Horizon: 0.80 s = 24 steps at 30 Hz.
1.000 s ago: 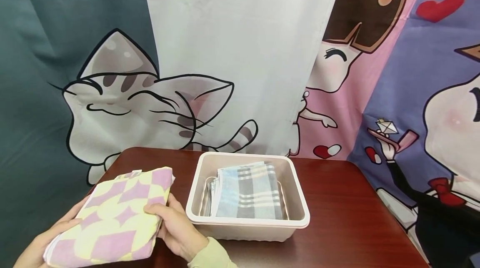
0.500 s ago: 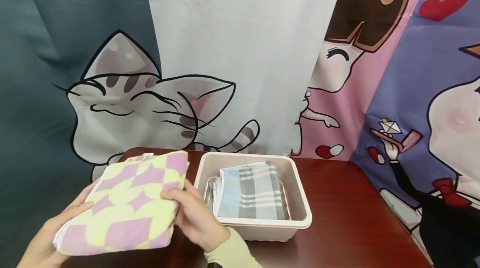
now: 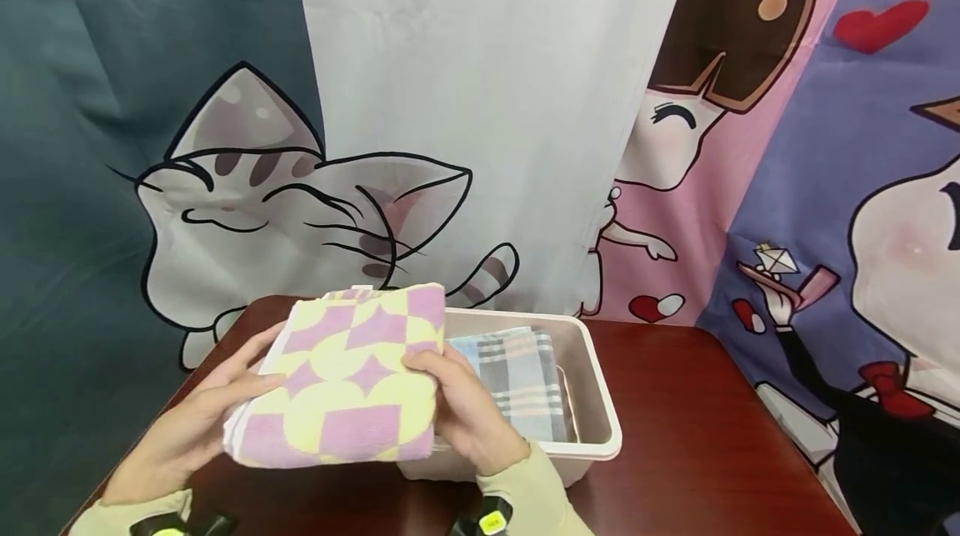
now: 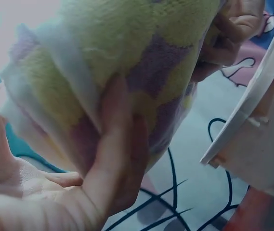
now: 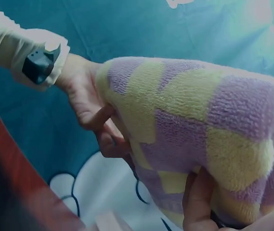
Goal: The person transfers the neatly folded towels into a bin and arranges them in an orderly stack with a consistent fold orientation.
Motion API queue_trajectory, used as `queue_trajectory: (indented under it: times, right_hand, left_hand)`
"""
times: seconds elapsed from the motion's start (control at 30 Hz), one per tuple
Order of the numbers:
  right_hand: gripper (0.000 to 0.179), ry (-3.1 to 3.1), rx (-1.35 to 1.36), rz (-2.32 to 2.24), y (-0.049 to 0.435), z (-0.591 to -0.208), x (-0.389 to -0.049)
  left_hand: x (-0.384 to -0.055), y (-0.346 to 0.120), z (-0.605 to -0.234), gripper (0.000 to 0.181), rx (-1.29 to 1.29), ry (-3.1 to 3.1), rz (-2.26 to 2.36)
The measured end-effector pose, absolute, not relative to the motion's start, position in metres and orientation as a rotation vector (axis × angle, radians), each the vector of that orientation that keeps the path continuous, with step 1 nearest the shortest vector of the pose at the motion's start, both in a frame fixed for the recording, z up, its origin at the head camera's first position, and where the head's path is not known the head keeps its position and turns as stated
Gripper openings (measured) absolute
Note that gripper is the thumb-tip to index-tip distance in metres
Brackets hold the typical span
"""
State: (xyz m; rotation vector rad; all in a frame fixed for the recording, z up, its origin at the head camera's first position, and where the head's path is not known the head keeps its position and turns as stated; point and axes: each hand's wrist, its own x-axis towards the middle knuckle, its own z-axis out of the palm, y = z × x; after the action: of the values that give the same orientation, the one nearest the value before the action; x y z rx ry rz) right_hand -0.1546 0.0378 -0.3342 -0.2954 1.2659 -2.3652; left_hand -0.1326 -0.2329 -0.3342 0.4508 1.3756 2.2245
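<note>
A folded towel, patterned in purple and yellow, is held up in front of the tub's left side. My left hand grips its left edge, thumb on top and fingers beneath. On the opposite edge my right hand pinches it, thumb over the upper face. In the left wrist view the towel's stacked white-edged layers lie between thumb and fingers. The right wrist view shows the fluffy underside of the towel with fingers pressed into it. Behind it, a blue-grey plaid towel lies folded inside the white tub.
The tub stands on a reddish-brown table, its left part hidden by the held towel. A printed curtain with cartoon figures hangs right behind the table.
Both hands have carried the purple and yellow towel rightward and slightly up, from left of the tub until it overlaps the tub's left side. The plaid towel and tub have stayed put.
</note>
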Motion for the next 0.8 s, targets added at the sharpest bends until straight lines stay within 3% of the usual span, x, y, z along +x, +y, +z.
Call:
queue_trajectory:
  times: [0.1,0.47,0.8]
  right_hand:
    - [0.04,1.313,-0.264,-2.365,0.052,-0.332,-0.156]
    - [0.039,1.434,-0.112,-2.317,0.111,-0.326,-0.163]
    - [0.042,1.725,-0.01,-2.348,0.15,-0.332,-0.173]
  left_hand:
    - [-0.139,-0.22,-0.331,0.057,0.347,1.528,2.156]
    - [-0.163,-0.163,-0.323,0.069,0.511,1.632,2.116]
    - [-0.185,-0.115,-0.33,0.082,0.422,1.602,2.09]
